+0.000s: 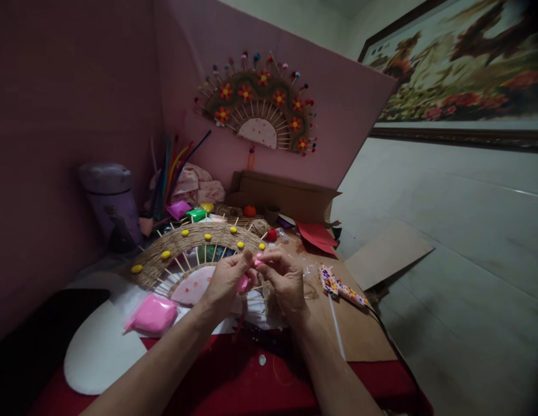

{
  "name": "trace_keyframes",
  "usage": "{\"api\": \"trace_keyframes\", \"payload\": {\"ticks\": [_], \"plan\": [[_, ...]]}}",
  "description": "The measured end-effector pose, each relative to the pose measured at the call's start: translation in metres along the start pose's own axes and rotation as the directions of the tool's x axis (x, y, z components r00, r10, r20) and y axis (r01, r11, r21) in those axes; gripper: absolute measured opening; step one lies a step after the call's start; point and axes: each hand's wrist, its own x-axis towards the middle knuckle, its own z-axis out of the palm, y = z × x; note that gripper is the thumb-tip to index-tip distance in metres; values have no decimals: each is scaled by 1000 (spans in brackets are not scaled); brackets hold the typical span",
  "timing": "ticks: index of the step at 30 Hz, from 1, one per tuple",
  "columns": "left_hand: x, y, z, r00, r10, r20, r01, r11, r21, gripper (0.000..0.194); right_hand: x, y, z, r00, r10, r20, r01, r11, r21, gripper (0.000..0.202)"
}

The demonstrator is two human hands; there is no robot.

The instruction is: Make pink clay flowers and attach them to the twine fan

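Note:
My left hand (227, 283) and my right hand (286, 283) meet in front of a woven fan (203, 231). A small bit of pink modelling clay (259, 259) is pinched between the fingertips of both. A larger pink lump (242, 283) shows under the left fingers, against the palm. Yellow clay dots (207, 237) sit along the fan's twine-wrapped band, with thin sticks running through it. The fan's half-round centre (193, 286) is pale with pink dots, partly covered by my left hand. To the left lies a bag of pink clay (151, 314).
A glue gun (344, 289) rests on brown cardboard (368, 338) at right. A white foam disc (99, 352) lies front left. A purple tumbler (115, 202), clay packs and twine stand behind. A finished flowered fan (255, 104) hangs on the pink board.

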Motion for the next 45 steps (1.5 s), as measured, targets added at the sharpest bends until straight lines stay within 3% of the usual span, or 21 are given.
{"api": "trace_keyframes", "payload": {"ticks": [5, 10, 14, 19, 25, 34, 42, 45], "plan": [[0, 1, 0, 999, -18, 28, 18, 1000, 4, 40, 1, 2, -2, 999, -48, 19, 49, 997, -56, 9], [1, -1, -1, 998, -30, -49, 30, 1000, -9, 39, 0, 4, -5, 986, -167, -3, 163, 967, -195, 9], [1, 0, -3, 999, -14, -44, 14, 1000, -9, 35, 0, 4, -6, 986, -158, 44, 164, 956, -242, 17], [2, 0, -3, 996, 1, -92, -2, 1000, -19, 37, 1, 3, -5, 986, -164, 18, 162, 950, -266, 3], [3, -2, -3, 994, 56, -93, -55, 998, 10, 36, 0, 4, -5, 984, -173, 36, 177, 952, -249, 6], [2, 0, -2, 997, -69, -21, 66, 992, -112, 39, -1, 7, -4, 985, -171, 30, 173, 960, -220, 8], [1, 3, -2, 998, -60, -5, 59, 995, -86, 37, -1, 3, -6, 988, -150, 49, 157, 962, -225, 16], [1, 3, -2, 998, -65, -27, 63, 994, -91, 37, -1, 4, -6, 987, -161, 30, 163, 958, -235, 8]]}}
